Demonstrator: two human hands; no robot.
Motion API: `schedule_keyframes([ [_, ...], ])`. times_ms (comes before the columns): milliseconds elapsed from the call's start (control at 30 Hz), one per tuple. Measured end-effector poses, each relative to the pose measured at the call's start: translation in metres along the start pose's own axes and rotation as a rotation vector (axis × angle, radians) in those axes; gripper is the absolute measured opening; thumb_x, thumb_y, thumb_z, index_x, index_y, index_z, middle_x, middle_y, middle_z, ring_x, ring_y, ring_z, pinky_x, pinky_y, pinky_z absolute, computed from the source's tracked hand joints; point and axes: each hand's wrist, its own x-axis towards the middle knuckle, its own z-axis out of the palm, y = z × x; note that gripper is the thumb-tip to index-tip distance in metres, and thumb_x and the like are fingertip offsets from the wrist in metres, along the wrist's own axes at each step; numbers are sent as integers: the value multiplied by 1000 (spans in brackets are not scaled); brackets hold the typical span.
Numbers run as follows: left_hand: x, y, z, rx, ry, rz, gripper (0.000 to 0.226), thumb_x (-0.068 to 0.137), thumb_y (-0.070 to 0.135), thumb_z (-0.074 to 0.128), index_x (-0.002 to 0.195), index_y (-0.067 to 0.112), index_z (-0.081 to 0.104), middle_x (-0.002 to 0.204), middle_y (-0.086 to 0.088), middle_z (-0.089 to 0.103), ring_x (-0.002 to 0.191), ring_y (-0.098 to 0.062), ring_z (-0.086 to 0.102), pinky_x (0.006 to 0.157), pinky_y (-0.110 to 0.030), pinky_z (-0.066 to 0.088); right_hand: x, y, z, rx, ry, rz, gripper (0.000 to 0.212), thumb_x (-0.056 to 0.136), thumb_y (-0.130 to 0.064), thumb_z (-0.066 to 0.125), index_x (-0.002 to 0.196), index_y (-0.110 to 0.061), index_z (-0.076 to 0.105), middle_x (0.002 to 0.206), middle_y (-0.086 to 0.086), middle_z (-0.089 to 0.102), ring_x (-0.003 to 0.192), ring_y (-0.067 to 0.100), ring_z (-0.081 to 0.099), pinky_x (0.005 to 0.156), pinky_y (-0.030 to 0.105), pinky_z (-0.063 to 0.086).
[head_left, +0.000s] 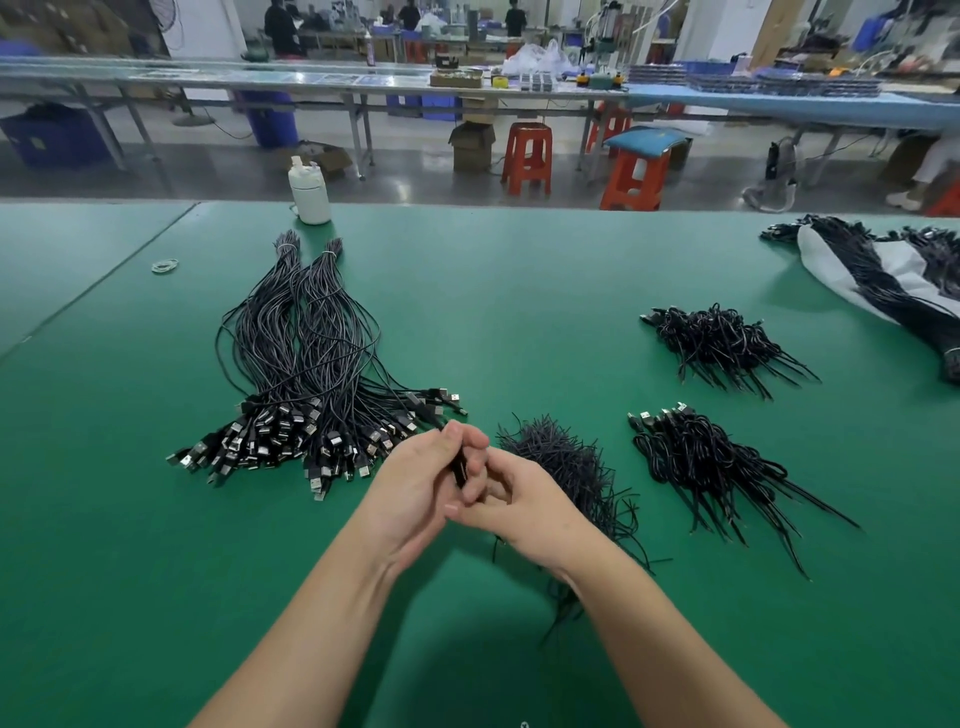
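Left hand and right hand, fingers curled, together pinch one thin black cable, its length nearly upright between them, closer to the left palm.

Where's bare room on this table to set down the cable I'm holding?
Widest free patch: green mat between the long USB bundle and the far coiled pile. Also bare: the near left corner below the USB plugs. Crowded: around the left hand, right hand and black cable, hemmed by plugs and the tie heap.
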Motion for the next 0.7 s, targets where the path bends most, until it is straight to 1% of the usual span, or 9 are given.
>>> schedule_keyframes([
  [100, -4, 4, 1, -27, -100, -56, 31, 97, 20, 49, 79, 6, 69, 87, -21, 69, 81, -34, 70, 76, -42, 57, -2, 2, -2, -24, 79, -9, 36, 80, 1, 79, 113, -8, 66, 86, -7, 71, 85, 5, 65, 84, 23, 51],
  [133, -5, 6, 1, -22, -135, -75, 30, 97, 20, 51, 79, 4, 69, 98, -25, 69, 93, -37, 70, 81, -42, 57, -3, 3, -3, -13, 102, -8, 37, 79, 1, 80, 113, -10, 68, 89, -4, 75, 86, 6, 69, 81, 23, 54],
  [233, -6, 15, 1, 67, -253, -138, 29, 94, 21, 55, 85, 1, 73, 122, -32, 63, 114, -43, 63, 97, -44, 52, -8, 2, -6, -64, 128, -30, 30, 79, -4, 81, 106, -13, 72, 96, 7, 76, 90, 13, 71, 82, 36, 59],
  [300, -7, 23, 0, 156, -329, -175, 31, 96, 19, 52, 90, -1, 75, 128, -31, 60, 122, -42, 58, 103, -43, 49, -11, 3, -11, -85, 155, -81, 31, 79, -5, 81, 106, -17, 72, 98, 1, 76, 91, 8, 70, 82, 24, 55],
  [367, -8, 26, 1, 225, -322, -198, 31, 96, 18, 52, 92, -2, 74, 126, -29, 62, 122, -39, 59, 101, -37, 50, -14, 4, -14, -183, 160, -109, 32, 79, -9, 81, 107, -20, 71, 99, -5, 75, 94, 5, 69, 85, 18, 51],
  [433, -11, 25, 6, 285, -242, -205, 31, 91, 25, 58, 87, 0, 76, 118, -26, 67, 114, -32, 64, 89, -29, 53, -15, 6, -11, -268, 163, -109, 31, 81, -13, 80, 109, -22, 69, 99, -8, 73, 93, 4, 67, 87, 22, 52],
  [500, -13, 21, 10, 374, -188, -184, 31, 89, 30, 61, 82, 5, 77, 111, -22, 71, 106, -28, 67, 86, -28, 52, -15, 9, -8, -267, 175, -122, 31, 80, -10, 79, 106, -22, 67, 93, -12, 71, 85, -2, 64, 81, 16, 50],
  [600, -18, 18, 9, 530, -200, -146, 31, 93, 26, 55, 84, 9, 78, 104, -23, 73, 105, -33, 67, 95, -33, 49, -16, 11, -5, -208, 190, -129, 44, 77, -5, 82, 107, -30, 62, 90, -9, 67, 79, -1, 59, 77, 10, 46],
  [700, -22, 22, 7, 601, -251, -139, 31, 95, 24, 53, 90, 4, 76, 107, -21, 73, 112, -35, 65, 103, -34, 47, -18, 12, -4, -176, 191, -139, 46, 78, -5, 82, 112, -30, 65, 98, -6, 69, 83, 1, 64, 83, 17, 52],
])
